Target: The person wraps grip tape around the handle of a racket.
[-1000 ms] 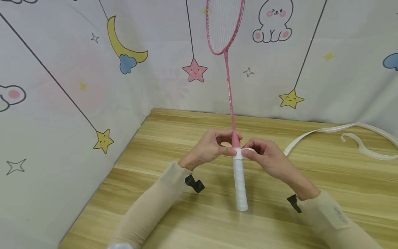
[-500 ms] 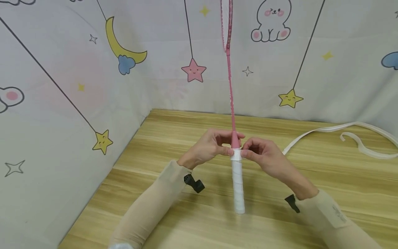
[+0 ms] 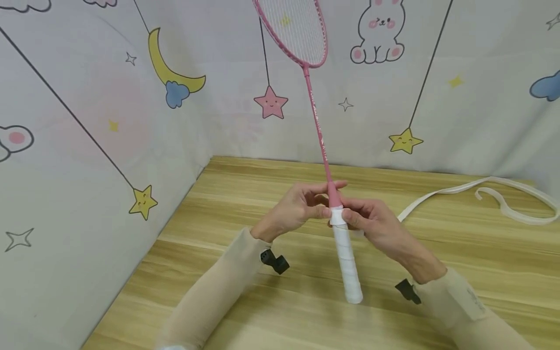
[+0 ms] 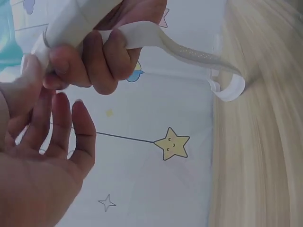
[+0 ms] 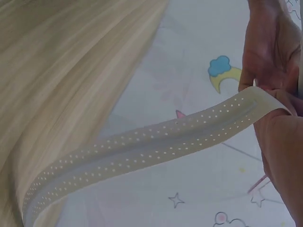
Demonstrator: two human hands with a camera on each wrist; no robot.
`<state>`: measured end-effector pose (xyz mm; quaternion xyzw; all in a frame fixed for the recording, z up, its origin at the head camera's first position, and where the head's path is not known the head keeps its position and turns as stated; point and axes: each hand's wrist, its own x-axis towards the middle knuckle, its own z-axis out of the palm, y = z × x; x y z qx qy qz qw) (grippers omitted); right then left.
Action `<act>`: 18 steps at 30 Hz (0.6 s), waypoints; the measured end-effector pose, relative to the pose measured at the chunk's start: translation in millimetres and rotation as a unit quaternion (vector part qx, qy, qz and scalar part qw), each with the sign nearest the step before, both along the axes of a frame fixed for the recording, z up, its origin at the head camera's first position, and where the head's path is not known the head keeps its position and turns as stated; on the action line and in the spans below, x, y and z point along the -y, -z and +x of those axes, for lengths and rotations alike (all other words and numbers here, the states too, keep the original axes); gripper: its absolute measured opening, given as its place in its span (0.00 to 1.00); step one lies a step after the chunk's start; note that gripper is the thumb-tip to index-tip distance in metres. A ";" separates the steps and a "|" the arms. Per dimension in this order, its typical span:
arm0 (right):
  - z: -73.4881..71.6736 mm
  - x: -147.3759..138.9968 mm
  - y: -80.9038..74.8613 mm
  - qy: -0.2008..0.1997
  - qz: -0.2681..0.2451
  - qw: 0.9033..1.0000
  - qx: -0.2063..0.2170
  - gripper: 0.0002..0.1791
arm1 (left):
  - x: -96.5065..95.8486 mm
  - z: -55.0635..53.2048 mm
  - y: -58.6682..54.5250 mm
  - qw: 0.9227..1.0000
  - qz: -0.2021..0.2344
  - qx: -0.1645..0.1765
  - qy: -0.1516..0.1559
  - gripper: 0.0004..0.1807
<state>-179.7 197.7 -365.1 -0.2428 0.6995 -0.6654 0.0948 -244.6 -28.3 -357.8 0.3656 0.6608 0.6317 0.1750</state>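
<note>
Nearest, the white handle (image 3: 348, 265) of the badminton racket (image 3: 323, 151) shows spiral ridges down to its butt; whether that end touches the wood-grain table (image 3: 236, 184) I cannot tell. Just beyond, both hands meet at the handle's top, where a smooth white band (image 3: 337, 215) sits below the pink cone (image 3: 334, 195). The left hand (image 3: 292, 208) pinches the racket there between thumb and fingers; the right hand (image 3: 387, 226) holds the perforated grip tape (image 5: 142, 146), fingers curled over it.

The step looks like winding tape round the handle's upper end. To do it well, I would pin the band under the left thumb, roll the racket slowly, and draw the tape taut so each turn lies evenly.

Farther off, the tape's tail (image 3: 527, 219) curves across the table to the right; it should feed flat, since a twist would likely wrinkle the wrap. Past that, the pink shaft (image 3: 318, 124) leans left toward the strung head (image 3: 297, 34), before the cartoon-print backdrop (image 3: 236, 73).
</note>
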 end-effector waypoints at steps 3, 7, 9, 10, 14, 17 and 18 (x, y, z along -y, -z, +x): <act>1.6 1.1 -1.8 0.069 0.027 0.997 -0.039 0.23 | -2.0 7.8 -3.2 0.994 -0.010 -0.048 -0.097 0.28; 1.6 6.7 -1.4 0.159 0.080 0.980 -0.089 0.18 | -5.1 22.2 -3.1 0.975 -0.016 -0.087 -0.206 0.16; 1.1 10.7 0.2 0.189 0.095 0.972 -0.107 0.17 | -7.0 29.0 -2.2 0.971 -0.025 -0.101 -0.216 0.12; 0.9 12.5 1.5 0.201 0.098 0.968 -0.117 0.16 | -8.1 31.9 -2.0 0.970 -0.029 -0.109 -0.214 0.12; 1.7 20.1 5.9 0.245 0.106 0.952 -0.149 0.15 | -12.0 38.7 -0.9 0.972 -0.046 -0.114 -0.199 0.20; 2.2 23.0 6.6 0.270 0.131 0.938 -0.174 0.13 | -15.7 38.8 0.3 0.974 -0.048 -0.102 -0.198 0.25; 2.3 23.4 6.1 0.277 0.147 0.932 -0.182 0.12 | -16.6 38.3 0.9 0.974 -0.046 -0.094 -0.200 0.26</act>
